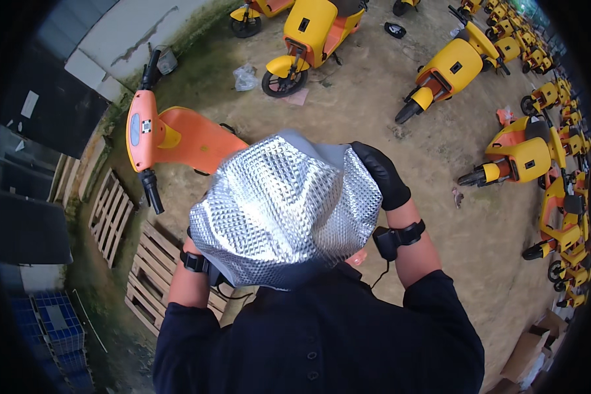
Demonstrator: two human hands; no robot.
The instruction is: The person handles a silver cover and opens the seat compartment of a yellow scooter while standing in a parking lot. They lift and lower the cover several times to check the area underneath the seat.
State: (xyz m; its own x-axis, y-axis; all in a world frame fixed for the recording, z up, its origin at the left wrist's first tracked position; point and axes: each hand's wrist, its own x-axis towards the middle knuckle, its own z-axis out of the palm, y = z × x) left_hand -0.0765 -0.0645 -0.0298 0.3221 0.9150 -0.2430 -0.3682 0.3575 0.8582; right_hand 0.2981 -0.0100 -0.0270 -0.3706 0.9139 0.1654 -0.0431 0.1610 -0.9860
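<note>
One silver cover (282, 203), dimpled foil outside, grey lining (338, 155) showing near its one o'clock edge; we find it bunched at centre, raised before the chest.

One right hand (384, 174), black-gloved, at the cover's two o'clock: fingers curled over the edge and closed on it, thumb out of our sight. Should that hold loosen, we judge the slack foil would slump there first.

One left hand (189, 232), at nine o'clock, behind the foil bar a dark sliver; how far open it is, and what it holds, we cannot tell.

Two black wrist straps (410, 234), at four and eight o'clock, with thin cables (379, 279); a loop could snag in the folds, we think, if the arms spread.

One dark shirt (295, 341), six o'clock.

Two wooden pallets (154, 269), eight to nine o'clock.

One orange scooter (190, 138), ten o'clock, partly behind the cover; its handlebar (152, 190) could catch the foil, in our view, were it swung that way.

One clear plastic bag (245, 77), eleven o'clock.

Several yellow scooters (315, 29), twelve round to four o'clock, more than we can count
</note>
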